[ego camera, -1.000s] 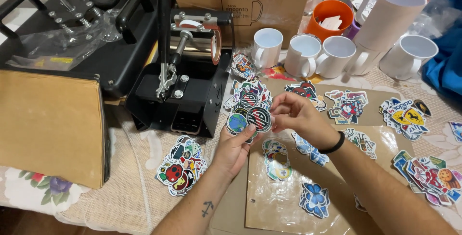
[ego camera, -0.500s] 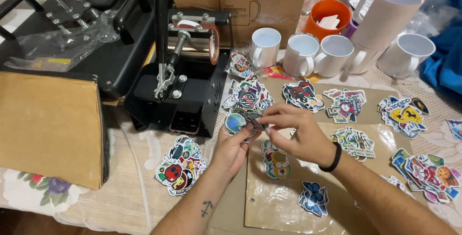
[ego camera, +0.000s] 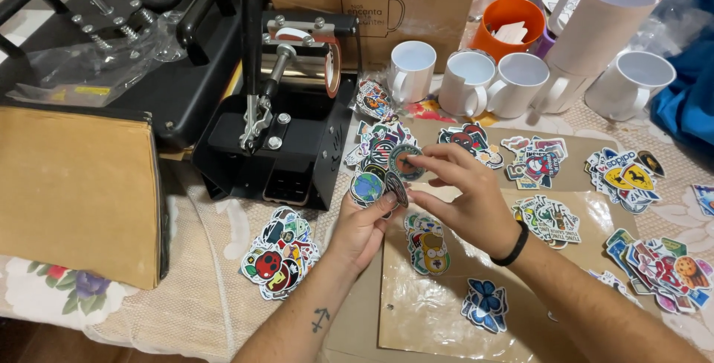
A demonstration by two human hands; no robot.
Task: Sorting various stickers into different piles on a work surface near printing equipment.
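Stickers (ego camera: pixel 387 173) fanned in the left hand (ego camera: pixel 362 227) are the thing in hand: a small stack of round, die-cut pieces, one a blue-green globe, another a dark ring-shaped badge, held up just in front of the black mug press (ego camera: pixel 286 129). The left hand is curled part-shut, thumb and fingers pinching the fan's lower edge. The right hand (ego camera: pixel 465 199), with a black band at the wrist, has its thumb and forefinger closed on the topmost round sticker, the other fingers spread loose. This looks like sorting, one piece being picked off the fan; separating it would call for a light pinch so the others stay put. Around them on the bench (ego camera: pixel 201 288) lie more sticker piles on brown card sheets (ego camera: pixel 439 311), and white mugs (ego camera: pixel 476 80) stand behind.
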